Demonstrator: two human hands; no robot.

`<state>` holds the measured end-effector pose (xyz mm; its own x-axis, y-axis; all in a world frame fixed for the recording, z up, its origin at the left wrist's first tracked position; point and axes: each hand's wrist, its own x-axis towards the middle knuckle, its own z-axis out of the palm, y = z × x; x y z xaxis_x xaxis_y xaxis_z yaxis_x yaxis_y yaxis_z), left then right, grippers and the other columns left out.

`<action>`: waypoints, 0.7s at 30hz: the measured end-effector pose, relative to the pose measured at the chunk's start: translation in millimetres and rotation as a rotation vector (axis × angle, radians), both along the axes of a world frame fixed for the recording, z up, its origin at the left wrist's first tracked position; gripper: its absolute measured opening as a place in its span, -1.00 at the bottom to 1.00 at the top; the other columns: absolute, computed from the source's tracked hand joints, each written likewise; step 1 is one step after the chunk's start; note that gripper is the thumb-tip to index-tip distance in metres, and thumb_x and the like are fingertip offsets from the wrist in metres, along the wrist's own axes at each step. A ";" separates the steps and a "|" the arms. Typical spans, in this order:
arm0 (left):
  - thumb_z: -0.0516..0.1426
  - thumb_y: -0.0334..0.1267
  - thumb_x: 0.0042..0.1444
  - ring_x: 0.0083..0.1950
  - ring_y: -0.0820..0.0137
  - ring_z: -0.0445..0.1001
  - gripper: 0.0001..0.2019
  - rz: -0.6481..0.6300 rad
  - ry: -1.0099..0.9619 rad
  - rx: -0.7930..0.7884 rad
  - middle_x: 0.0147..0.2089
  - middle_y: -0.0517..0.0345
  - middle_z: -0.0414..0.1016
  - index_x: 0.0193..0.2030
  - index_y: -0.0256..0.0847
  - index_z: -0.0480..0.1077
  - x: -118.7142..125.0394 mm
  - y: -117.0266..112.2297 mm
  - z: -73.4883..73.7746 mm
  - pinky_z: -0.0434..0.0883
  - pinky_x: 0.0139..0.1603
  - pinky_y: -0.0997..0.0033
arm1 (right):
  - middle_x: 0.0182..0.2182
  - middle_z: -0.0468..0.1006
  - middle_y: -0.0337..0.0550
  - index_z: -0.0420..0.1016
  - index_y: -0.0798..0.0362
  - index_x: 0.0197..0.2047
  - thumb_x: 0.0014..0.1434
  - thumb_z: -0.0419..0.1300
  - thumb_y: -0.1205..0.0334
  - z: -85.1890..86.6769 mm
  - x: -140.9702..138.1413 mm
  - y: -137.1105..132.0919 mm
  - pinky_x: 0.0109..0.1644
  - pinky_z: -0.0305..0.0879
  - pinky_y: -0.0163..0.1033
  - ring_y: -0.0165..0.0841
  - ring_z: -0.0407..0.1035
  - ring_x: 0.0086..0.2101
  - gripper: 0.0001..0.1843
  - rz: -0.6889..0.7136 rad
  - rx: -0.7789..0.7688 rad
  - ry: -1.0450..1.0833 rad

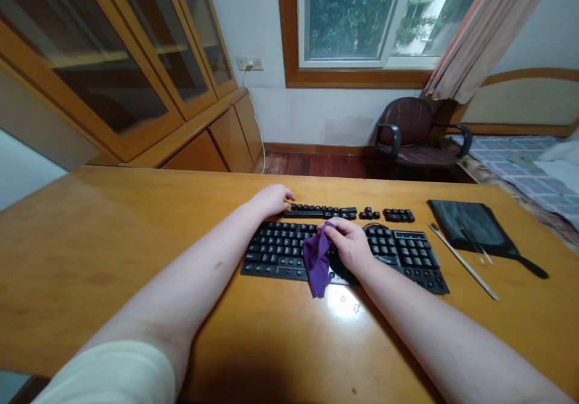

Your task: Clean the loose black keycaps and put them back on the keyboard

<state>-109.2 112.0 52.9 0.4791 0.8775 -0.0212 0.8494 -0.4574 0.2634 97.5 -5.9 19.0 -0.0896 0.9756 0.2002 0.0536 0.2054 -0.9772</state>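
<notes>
A black keyboard [398, 253] lies on the wooden desk [113, 241]. My right hand [350, 248] rests over its middle, fingers closed on a purple cloth [317, 262] that hangs down over the keys toward the desk's front. My left hand [272, 199] is beyond the keyboard's far left corner, fingers curled at the end of a row of loose black keycaps [323, 211]; whether it grips one is hidden. Two smaller groups of keycaps [398, 214] lie further right along that row.
A black pouch [470, 226] with a black-handled tool [534, 268] lies at the desk's right, beside a thin pale stick [464, 261]. A wooden cabinet with glass doors [136, 72] stands left, a dark armchair [414, 135] under the window, a bed [534, 163] at right.
</notes>
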 end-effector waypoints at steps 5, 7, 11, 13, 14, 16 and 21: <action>0.22 -0.27 -0.12 -0.14 0.21 0.50 -0.79 -0.013 -0.013 -0.058 -0.19 0.01 0.59 -0.27 -0.14 0.56 4.9 15.7 -13.2 0.36 -0.09 0.34 | -0.42 0.57 -0.15 0.54 0.04 -0.44 0.06 0.21 0.06 -1.0 -0.4 0.0 -0.22 0.34 -0.22 -0.29 0.43 -0.36 -0.77 -0.005 -0.015 0.014; 0.21 -0.27 -0.10 -0.19 0.23 0.51 -0.81 0.000 -0.029 -0.070 -0.25 0.03 0.60 -0.30 -0.16 0.56 4.1 17.2 -13.7 0.37 -0.14 0.35 | -0.43 0.56 -0.15 0.54 0.04 -0.43 0.07 0.20 0.07 -0.9 -0.1 0.2 -0.22 0.34 -0.22 -0.30 0.42 -0.36 -0.77 0.000 -0.018 0.016; 0.13 -0.26 -0.01 -0.22 0.25 0.51 -0.79 0.070 -0.085 -0.027 -0.25 0.02 0.58 -0.24 -0.20 0.54 3.2 8.8 -6.4 0.38 -0.17 0.35 | -0.40 0.55 -0.16 0.56 0.03 -0.40 0.08 0.20 0.11 -2.2 -0.4 2.1 -0.17 0.32 -0.20 -0.32 0.41 -0.33 -0.81 -0.011 0.032 0.032; 0.09 -0.25 0.04 -0.20 0.29 0.49 -0.76 0.094 -0.171 0.036 -0.21 0.03 0.57 -0.17 -0.21 0.50 4.5 -5.4 -0.2 0.37 -0.13 0.35 | -0.34 0.55 -0.17 0.57 0.00 -0.33 0.05 0.23 0.15 -4.4 -1.7 3.6 -0.10 0.30 -0.19 -0.32 0.41 -0.27 -0.85 -0.034 0.069 0.044; 0.10 -0.26 0.04 -0.21 0.32 0.49 -0.77 0.099 -0.276 0.088 -0.21 0.05 0.56 -0.18 -0.22 0.49 5.8 -15.5 2.7 0.37 -0.12 0.35 | -0.31 0.54 -0.17 0.56 -0.01 -0.27 0.03 0.25 0.16 -5.8 -2.8 4.4 -0.08 0.29 -0.18 -0.33 0.40 -0.26 -0.83 -0.041 0.063 0.063; 0.13 -0.27 0.04 -0.24 0.37 0.47 -0.79 0.075 -0.481 0.179 -0.22 0.09 0.53 -0.19 -0.22 0.48 10.4 -40.3 6.5 0.37 -0.08 0.36 | -0.30 0.52 -0.21 0.51 -0.04 -0.18 -0.03 0.30 0.19 -8.3 -5.3 5.6 -0.12 0.31 -0.20 -0.36 0.40 -0.29 -0.72 -0.043 0.000 0.145; 0.14 -0.31 0.07 -0.25 0.41 0.43 -0.81 0.137 -0.840 0.210 -0.23 0.11 0.48 -0.15 -0.17 0.47 32.0 -104.2 -5.0 0.38 -0.09 0.37 | -0.39 0.45 -0.34 0.30 -0.02 -0.40 -0.19 0.39 0.28 -9.1 -9.3 6.4 -0.25 0.31 -0.32 -0.46 0.37 -0.38 -0.66 -0.119 -0.039 0.369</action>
<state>-77.3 7.7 47.9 0.1536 0.8747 0.4598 0.4634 -0.4747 0.7483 88.2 0.5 9.9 0.0962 0.9823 0.1605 -0.2820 0.1815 -0.9421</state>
